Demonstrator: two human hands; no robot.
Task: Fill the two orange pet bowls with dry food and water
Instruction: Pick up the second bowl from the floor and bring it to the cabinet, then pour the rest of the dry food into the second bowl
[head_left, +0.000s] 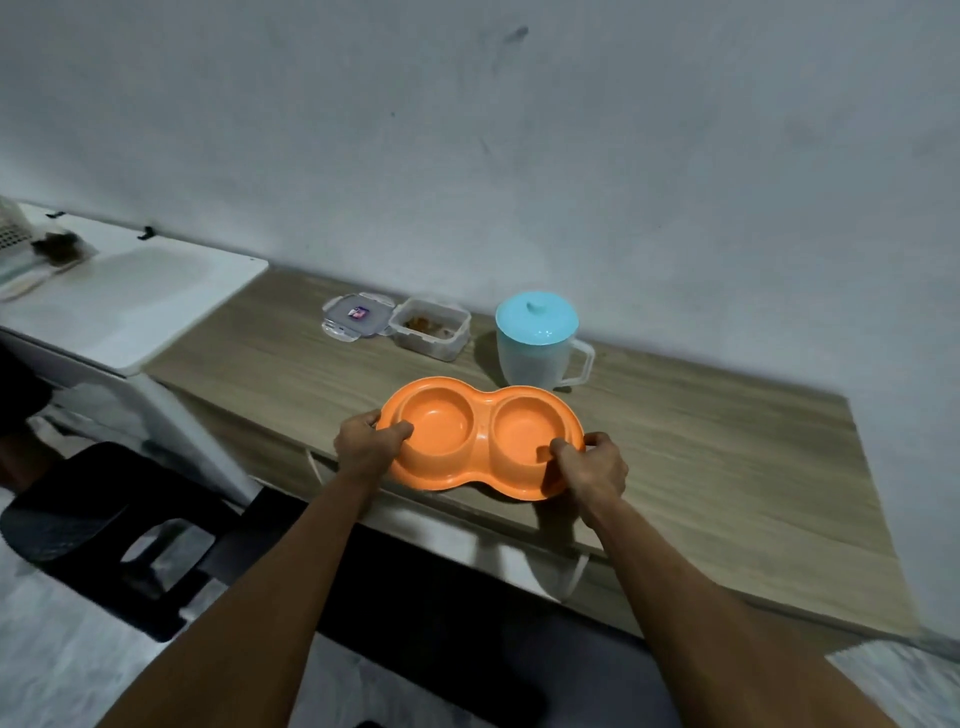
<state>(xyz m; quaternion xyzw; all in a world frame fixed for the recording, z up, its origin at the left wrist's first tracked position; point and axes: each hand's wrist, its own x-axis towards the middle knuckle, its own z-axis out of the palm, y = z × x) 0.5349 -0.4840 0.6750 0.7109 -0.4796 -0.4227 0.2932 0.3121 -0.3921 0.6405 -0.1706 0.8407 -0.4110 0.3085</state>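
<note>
An orange double pet bowl (480, 415) lies near the front edge of the wooden table (701, 457); both of its wells look empty. My left hand (366, 447) grips its left rim, thumb inside the left well. My right hand (592, 467) grips its right rim, thumb inside the right well. Behind it stands a clear jug (537, 353) with a light blue lid and a handle on the right. Left of the jug is an open clear container (431, 328) holding brown dry food, with its lid (358, 315) lying beside it.
A white counter (119, 306) adjoins the table on the left, with blurred items at its far left. A black chair (124, 540) stands on the floor at lower left. A grey wall runs right behind the table.
</note>
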